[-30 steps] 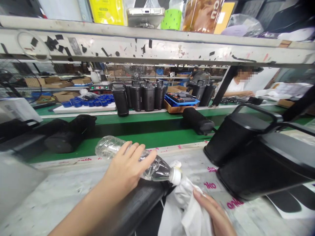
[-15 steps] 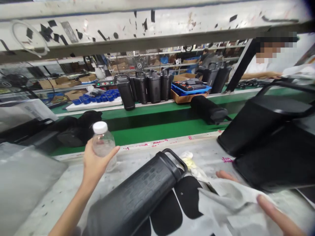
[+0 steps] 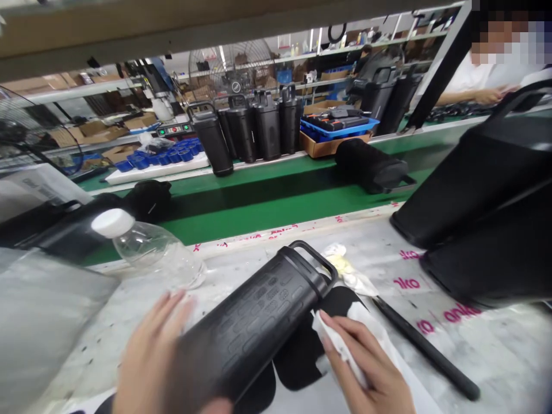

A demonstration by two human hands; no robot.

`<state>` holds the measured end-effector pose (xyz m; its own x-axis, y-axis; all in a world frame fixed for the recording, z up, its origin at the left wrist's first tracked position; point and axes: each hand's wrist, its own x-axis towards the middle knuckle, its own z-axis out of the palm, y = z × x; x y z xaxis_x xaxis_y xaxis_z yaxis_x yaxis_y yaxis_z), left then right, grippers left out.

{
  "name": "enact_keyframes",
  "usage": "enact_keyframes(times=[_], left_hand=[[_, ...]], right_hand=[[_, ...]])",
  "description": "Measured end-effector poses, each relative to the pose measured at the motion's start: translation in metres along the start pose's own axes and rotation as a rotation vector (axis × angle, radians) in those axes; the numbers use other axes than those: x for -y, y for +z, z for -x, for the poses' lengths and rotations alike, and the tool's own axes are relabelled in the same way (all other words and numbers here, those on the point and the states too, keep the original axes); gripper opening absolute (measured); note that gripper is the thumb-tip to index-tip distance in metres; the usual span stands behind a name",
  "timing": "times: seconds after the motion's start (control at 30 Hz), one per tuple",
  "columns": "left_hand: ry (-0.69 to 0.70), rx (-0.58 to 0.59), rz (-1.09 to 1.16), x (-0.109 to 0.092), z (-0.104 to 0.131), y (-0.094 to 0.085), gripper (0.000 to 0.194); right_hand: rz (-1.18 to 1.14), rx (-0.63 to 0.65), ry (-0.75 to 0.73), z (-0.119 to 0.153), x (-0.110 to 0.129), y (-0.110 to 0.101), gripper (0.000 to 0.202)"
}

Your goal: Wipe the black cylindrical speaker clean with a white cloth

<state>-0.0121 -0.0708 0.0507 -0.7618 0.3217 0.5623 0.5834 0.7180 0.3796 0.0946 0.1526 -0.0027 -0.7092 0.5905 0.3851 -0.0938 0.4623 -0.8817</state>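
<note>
A long black speaker [image 3: 254, 328] with a carry handle lies on its side on the bench in front of me. My left hand [image 3: 150, 356] rests on its near end, fingers spread over the casing. My right hand [image 3: 366, 368] holds a white cloth [image 3: 340, 339] just right of the speaker's upper end. A clear plastic bottle [image 3: 150, 250] with a white cap stands on the bench to the left, apart from both hands.
A black pen-like tool [image 3: 426, 351] lies right of the cloth. Two large black units [image 3: 483, 195] sit at right. Behind runs a green conveyor [image 3: 267, 213] carrying a lying speaker [image 3: 371, 167]; upright speakers [image 3: 254, 129] and a blue tray [image 3: 340, 123] beyond. A person sits at the far right.
My left hand set the bottle down at left and moved onto the speaker. My right hand brought the cloth in against the speaker. The view tilted down.
</note>
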Motion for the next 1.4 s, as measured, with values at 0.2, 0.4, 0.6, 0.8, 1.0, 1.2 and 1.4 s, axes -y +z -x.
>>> enact_keyframes(times=[0.2,0.4,0.6,0.8,1.0,1.2,1.4], left_hand=[[0.398,0.266,-0.268,0.006,-0.006,-0.003,0.068],[0.364,0.299,-0.253,0.004,-0.014,-0.008,0.062],[0.344,0.33,-0.244,0.006,-0.008,-0.007,0.068],[0.298,0.303,-0.231,0.004,-0.008,-0.005,0.064],[0.308,0.266,-0.196,0.001,-0.01,-0.001,0.059],[0.208,0.264,-0.139,0.007,-0.006,0.001,0.06],[0.156,0.276,-0.102,0.007,-0.001,-0.001,0.056]], right_hand=[[0.295,0.014,-0.465,0.017,-0.005,0.027,0.039],[0.465,0.011,-0.551,0.02,-0.007,0.027,0.035],[0.518,0.002,-0.528,0.022,-0.012,0.028,0.039],[0.487,-0.003,-0.495,0.027,-0.009,0.035,0.04],[0.526,-0.001,-0.504,0.031,-0.005,0.035,0.035],[0.428,-0.012,-0.443,0.04,-0.002,0.04,0.038],[0.114,0.039,-0.236,0.024,-0.013,0.02,0.038]])
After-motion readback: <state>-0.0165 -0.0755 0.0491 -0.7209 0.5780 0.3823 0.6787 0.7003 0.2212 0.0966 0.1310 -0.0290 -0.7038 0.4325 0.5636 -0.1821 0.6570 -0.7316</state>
